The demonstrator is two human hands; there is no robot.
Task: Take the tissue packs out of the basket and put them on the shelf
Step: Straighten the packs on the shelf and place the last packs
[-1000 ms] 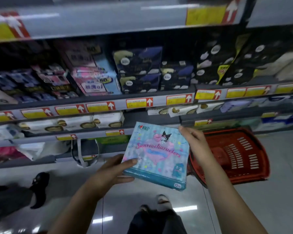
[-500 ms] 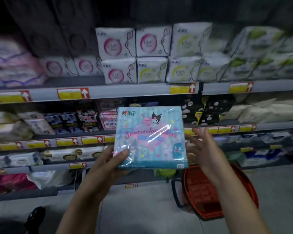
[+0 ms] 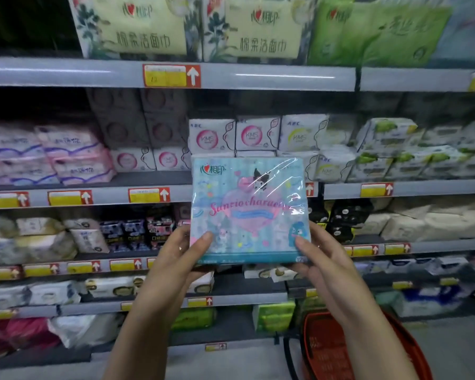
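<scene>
The tissue pack [image 3: 247,209] reads "Sanrio characters"; white packs [image 3: 211,135] behind it read "ABC" and "KMS".

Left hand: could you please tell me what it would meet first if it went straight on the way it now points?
The left hand, gripping the tissue pack, points up and forward; probably the dark packs just behind it first, though depth is unclear.
</scene>
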